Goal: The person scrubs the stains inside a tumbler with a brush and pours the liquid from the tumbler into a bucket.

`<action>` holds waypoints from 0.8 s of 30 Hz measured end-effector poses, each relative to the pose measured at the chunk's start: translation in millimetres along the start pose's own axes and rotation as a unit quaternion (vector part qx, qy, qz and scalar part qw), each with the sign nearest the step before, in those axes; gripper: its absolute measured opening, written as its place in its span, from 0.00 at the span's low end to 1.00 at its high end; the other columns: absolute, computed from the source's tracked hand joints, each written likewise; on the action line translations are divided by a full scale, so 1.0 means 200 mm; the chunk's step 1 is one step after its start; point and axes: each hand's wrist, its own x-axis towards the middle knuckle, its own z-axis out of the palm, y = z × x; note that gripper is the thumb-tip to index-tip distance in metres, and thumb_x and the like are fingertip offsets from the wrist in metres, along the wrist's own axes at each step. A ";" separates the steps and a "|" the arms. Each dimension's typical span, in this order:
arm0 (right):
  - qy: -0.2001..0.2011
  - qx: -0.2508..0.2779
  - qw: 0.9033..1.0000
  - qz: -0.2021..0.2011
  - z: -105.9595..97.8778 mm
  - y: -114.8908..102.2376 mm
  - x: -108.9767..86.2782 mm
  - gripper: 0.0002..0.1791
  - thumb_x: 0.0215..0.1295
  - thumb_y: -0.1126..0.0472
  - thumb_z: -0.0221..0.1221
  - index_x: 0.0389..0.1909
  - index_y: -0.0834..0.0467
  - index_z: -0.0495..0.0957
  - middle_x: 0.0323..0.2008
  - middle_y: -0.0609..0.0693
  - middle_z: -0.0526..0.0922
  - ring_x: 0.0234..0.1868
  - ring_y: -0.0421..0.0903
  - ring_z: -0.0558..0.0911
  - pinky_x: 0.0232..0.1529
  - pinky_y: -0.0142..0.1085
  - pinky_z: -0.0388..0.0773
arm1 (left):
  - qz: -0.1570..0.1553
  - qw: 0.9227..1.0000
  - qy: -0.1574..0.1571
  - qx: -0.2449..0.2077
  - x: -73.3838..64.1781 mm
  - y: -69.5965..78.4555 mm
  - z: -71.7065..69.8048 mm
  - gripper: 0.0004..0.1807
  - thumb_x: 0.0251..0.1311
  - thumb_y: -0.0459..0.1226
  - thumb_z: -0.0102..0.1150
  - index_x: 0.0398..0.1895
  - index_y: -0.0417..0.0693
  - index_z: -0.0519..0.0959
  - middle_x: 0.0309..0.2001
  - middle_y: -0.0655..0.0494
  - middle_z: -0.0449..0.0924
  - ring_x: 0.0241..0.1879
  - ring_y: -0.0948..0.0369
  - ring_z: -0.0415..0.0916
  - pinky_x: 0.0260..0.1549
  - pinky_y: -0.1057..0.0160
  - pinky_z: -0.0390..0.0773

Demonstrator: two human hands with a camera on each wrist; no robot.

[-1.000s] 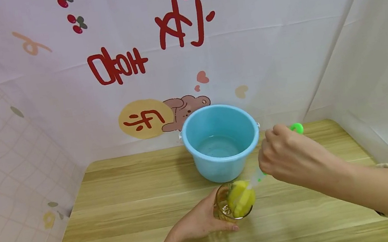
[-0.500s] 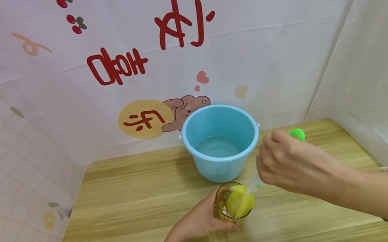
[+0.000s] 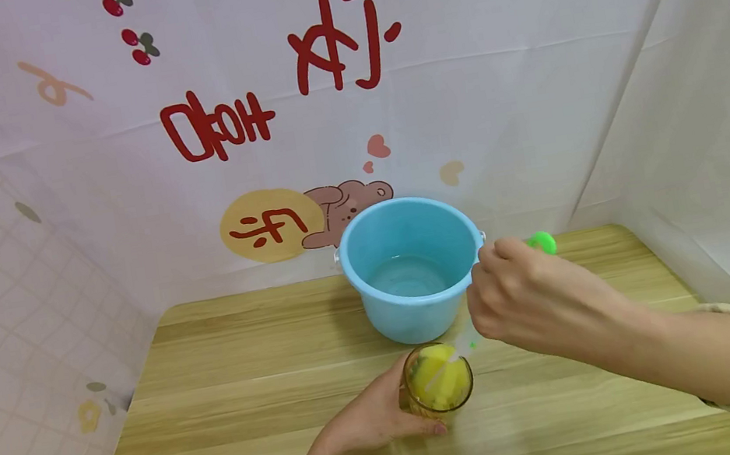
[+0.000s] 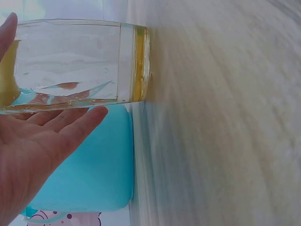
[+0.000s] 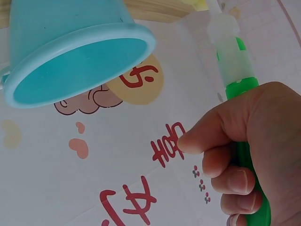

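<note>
Your right hand [image 3: 523, 292], gripping the green handle [image 5: 241, 88], has sunk the sponge [image 3: 443, 389] deeper into your left hand's [image 3: 377, 413] held glass [image 4: 75, 59]: work moves inside.

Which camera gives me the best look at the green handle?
The right wrist view: the green handle shows large there, gripped by the right hand. The head view shows mainly its end past the hand; the left wrist view shows none of it.

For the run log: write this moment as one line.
left hand: holds glass; right hand: grips green handle; yellow sponge: in glass mouth; blue bucket: behind glass
</note>
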 end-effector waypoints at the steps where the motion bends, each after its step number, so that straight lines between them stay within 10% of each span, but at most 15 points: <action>1: -0.004 0.002 1.000 0.001 0.00 0.00 0.01 0.25 0.33 0.75 0.63 0.14 0.63 0.51 0.12 0.57 0.60 0.18 0.48 0.60 0.27 0.32 0.51 | 0.000 1.000 0.000 0.001 0.00 0.00 0.00 0.48 0.57 0.37 0.80 0.76 0.68 0.61 0.66 0.65 0.73 0.65 0.63 0.72 0.69 0.61 0.68; 24: -0.010 0.102 0.993 0.060 0.19 0.11 -0.05 0.21 0.33 0.76 0.52 0.10 0.54 0.49 0.10 0.51 0.56 0.15 0.48 0.61 0.23 0.32 0.52 | 0.002 1.000 0.006 0.009 -0.02 0.00 0.00 0.51 0.57 0.40 0.80 0.79 0.67 0.58 0.69 0.66 0.71 0.70 0.63 0.67 0.73 0.59 0.63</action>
